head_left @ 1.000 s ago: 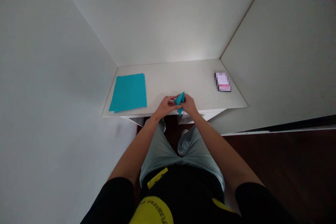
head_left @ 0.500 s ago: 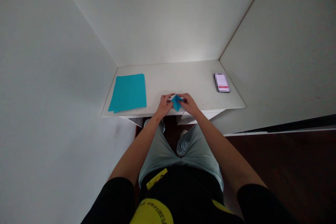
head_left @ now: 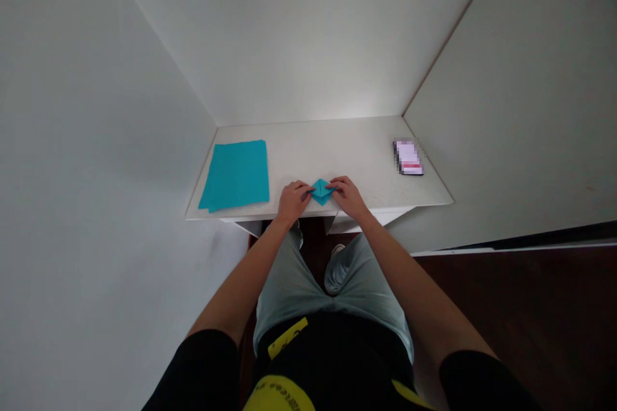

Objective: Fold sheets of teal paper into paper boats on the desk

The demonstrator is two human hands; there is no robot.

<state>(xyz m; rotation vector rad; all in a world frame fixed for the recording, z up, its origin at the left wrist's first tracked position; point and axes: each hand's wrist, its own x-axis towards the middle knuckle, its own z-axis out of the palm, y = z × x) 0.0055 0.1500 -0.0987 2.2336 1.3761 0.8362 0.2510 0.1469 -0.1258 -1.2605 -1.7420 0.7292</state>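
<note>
A small piece of folded blue paper (head_left: pixel 321 192), roughly diamond-shaped with a crease down its middle, is between my hands near the front edge of the white desk (head_left: pixel 318 148). My left hand (head_left: pixel 294 200) pinches its left corner between thumb and fingers. On the other side, my right hand (head_left: pixel 349 196) is closed on the right corner, with the fingertips lying over the paper's edge. Some of both corners is hidden under the fingers.
Flat blue sheets (head_left: pixel 236 174), slightly out of line, lie in a stack on the desk's left side. A phone (head_left: pixel 409 157), its screen blurred, rests near the right edge. White walls (head_left: pixel 308 32) enclose the desk at the back and sides.
The folded paper was standing up and partly opened; now it looks flatter and wider. My left hand has shifted outward to the left, and both hands grip the side corners.
</note>
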